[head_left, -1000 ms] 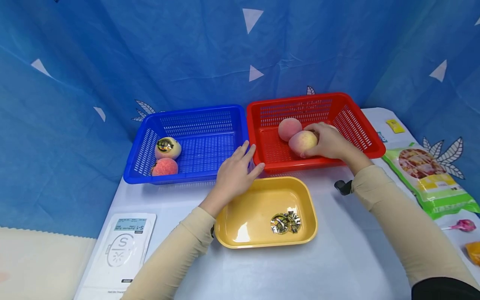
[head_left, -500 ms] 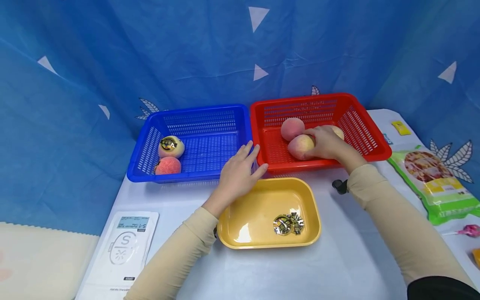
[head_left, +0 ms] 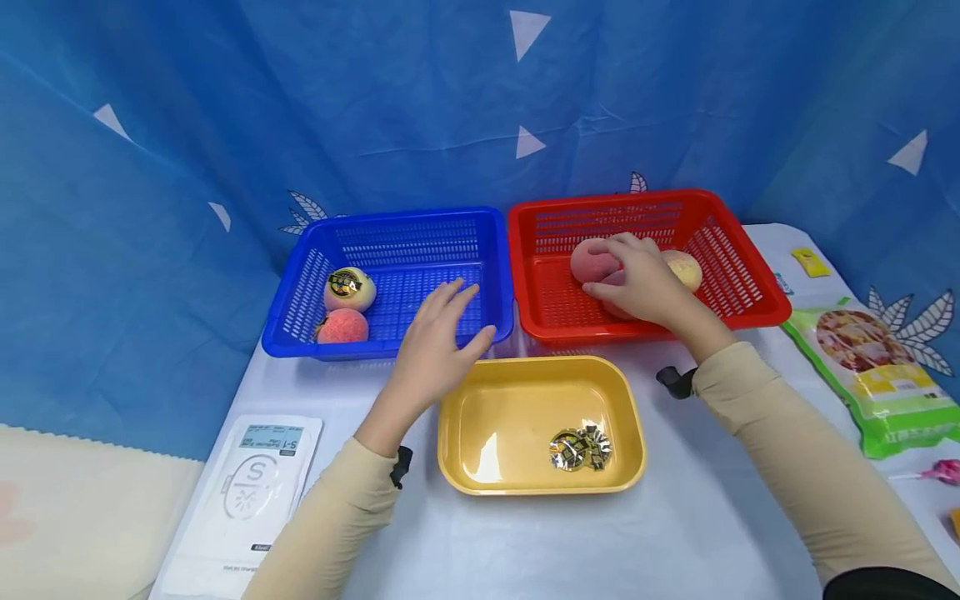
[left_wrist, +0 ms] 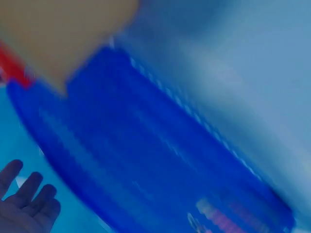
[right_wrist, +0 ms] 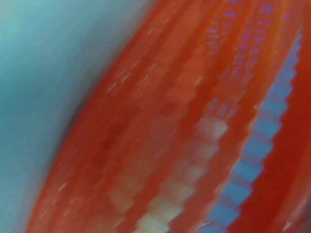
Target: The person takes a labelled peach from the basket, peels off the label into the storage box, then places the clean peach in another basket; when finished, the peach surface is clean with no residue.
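Note:
Over the front rim of the blue basket point(head_left: 397, 346), my left hand point(head_left: 435, 350) is raised with fingers spread, holding nothing. My right hand point(head_left: 637, 279) is inside the red basket point(head_left: 551, 327), its fingers and thumb parted above the peaches. Its fingertips are by the pink peach point(head_left: 592, 260). Beneath the hand lies another peach point(head_left: 617, 304), mostly covered by it. A pale yellow peach point(head_left: 684, 269) sits to the hand's right. The blue basket holds a peach with a black-and-gold sticker point(head_left: 350, 289) and a pinkish-red peach point(head_left: 342, 327). Both wrist views are blurred.
A yellow tray point(head_left: 480, 477) with crumpled black-and-gold stickers point(head_left: 581, 448) stands in front of the baskets. At left lies a white packet point(head_left: 251, 492); at right, a green food bag point(head_left: 873, 367), a small yellow packet point(head_left: 811, 262) and a pink lollipop point(head_left: 945, 471).
My left hand has lifted off the baskets' adjoining rims and shifted left. My right hand has let go of the front peach and moved left over it, towards the pink peach.

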Demonstrator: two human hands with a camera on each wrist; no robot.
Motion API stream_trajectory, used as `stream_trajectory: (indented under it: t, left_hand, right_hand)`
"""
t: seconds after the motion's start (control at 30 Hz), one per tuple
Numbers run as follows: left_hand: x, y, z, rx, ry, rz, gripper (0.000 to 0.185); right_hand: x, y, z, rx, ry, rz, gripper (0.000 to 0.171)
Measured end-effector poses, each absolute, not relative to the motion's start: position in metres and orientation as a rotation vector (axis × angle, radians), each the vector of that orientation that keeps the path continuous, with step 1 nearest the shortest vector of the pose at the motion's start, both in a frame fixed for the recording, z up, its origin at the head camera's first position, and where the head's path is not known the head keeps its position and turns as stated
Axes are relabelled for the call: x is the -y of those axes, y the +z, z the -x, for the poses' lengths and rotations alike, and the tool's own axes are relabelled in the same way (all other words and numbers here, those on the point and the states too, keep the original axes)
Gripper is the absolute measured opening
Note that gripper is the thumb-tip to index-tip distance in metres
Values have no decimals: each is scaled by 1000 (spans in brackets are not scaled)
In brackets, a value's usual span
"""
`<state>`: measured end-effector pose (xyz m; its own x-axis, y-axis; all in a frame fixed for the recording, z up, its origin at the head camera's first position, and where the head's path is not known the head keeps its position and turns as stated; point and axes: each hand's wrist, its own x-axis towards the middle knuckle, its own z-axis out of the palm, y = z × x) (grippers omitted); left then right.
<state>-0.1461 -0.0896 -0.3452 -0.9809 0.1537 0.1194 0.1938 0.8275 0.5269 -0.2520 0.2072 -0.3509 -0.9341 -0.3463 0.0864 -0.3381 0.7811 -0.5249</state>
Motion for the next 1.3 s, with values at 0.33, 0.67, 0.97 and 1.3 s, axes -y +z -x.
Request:
stream_trajectory:
  t: [0.33,0.67,0.97,1.3]
  left_hand:
    - [180,-335,130,2882,-864,-78,89]
    - [246,-345,128,2939,-940,-362,113]
    - [260,-356,129,2999,-975,-448,127]
    - [263,-357,127,2994,-964,-473,129]
  right_hand:
    - [-130,-334,234,-2862,-934,893,54]
    - [-41,-329,236,-2683,-914,1015,56]
    - [29,-340,244,-2557,-828,1074,59]
    - [68,-347,248,-2497,-759,1062,61]
